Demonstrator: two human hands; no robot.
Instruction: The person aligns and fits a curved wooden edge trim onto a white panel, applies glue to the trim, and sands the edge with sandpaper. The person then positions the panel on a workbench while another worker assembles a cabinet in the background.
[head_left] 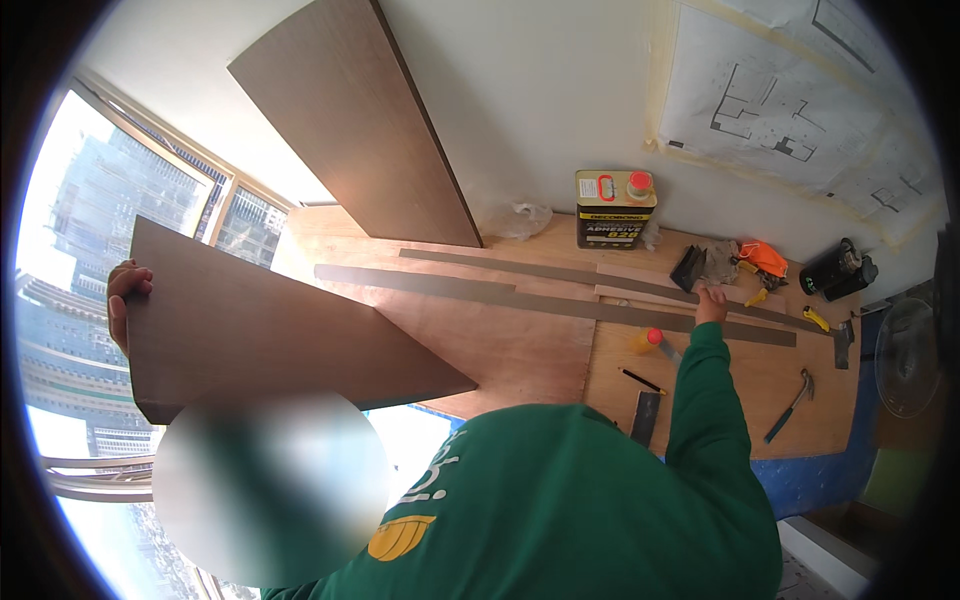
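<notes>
At the far left my left hand (128, 300) is closed around the edge of a broad brown wooden board (260, 320), which is tilted up. The board's pointed corner reaches over the worktable. My right arm stretches out across the table, and my right hand (711, 303) has its fingers bent onto a long thin brown strip (540, 268); the fingertips are partly hidden. Closer to me, a second long strip (420, 287) lies roughly alongside it. Beneath their left parts is a flat wooden sheet (530, 350).
Another tall board (350, 110) leans on the wall beside the window. An adhesive can (615, 210), an orange item (763, 258) and dark bottles (840, 270) stand along the back. A hammer (792, 405), a pencil (642, 381) and a yellow red-capped bottle (650, 340) lie nearer. Drawings (770, 110) hang above.
</notes>
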